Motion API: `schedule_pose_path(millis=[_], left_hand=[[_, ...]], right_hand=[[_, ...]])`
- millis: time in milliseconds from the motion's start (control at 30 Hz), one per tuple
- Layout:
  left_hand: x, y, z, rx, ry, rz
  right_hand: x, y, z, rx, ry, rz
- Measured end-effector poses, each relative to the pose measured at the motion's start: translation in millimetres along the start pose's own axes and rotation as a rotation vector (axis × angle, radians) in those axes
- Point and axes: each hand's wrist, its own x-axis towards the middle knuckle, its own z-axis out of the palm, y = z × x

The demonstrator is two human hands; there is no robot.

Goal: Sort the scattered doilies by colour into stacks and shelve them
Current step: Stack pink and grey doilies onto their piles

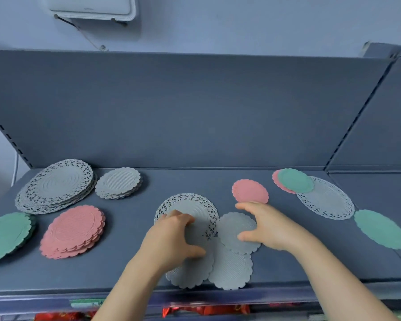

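Fingers: our left hand (174,237) lies curled and spread on the grey doilies in the middle of the shelf (130,269), fingertips pressing the lacy grey one (190,207); our right hand (264,225) is spread wide, thumb on a small grey doily (232,225), fingers reaching toward a lone pink doily (249,189). Neither hand pinches anything that we can see.

Middle cluster: we count four loose greys, overlapping, among them the front one (232,272) at the shelf edge and one (190,274) mostly under our left wrist.

Done so far: four stacks stand at the left, a large lacy grey stack (58,186), a small grey stack (119,183), a pink stack (74,230) and a green stack (7,235).

Still loose at right: a green doily (295,180) lies on a pink one (276,179) and on a big lacy oval (326,198); another green doily (380,228) sits just beside that oval.

Progress: we judge the sorting well past half, with about nine pieces left to stack.

Next: we would gather the middle greys, split lacy from plain, then clear the right side.

Shelving: the stacks already sit on the shelf, so little seems left beyond tidying.
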Motion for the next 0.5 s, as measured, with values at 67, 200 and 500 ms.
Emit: schedule_pose_path(millis=[67, 200, 500], left_hand=[[-2, 1, 0, 0.009, -0.012, -0.036], [-4, 5, -1, -0.074, -0.032, -0.136], [-25, 11, 5, -0.100, 0.142, -0.202]], right_hand=[[0, 5, -1, -0.023, -0.048, -0.026], [3, 9, -3, -0.052, -0.095, -0.078], [14, 11, -10, -0.063, -0.055, -0.140]])
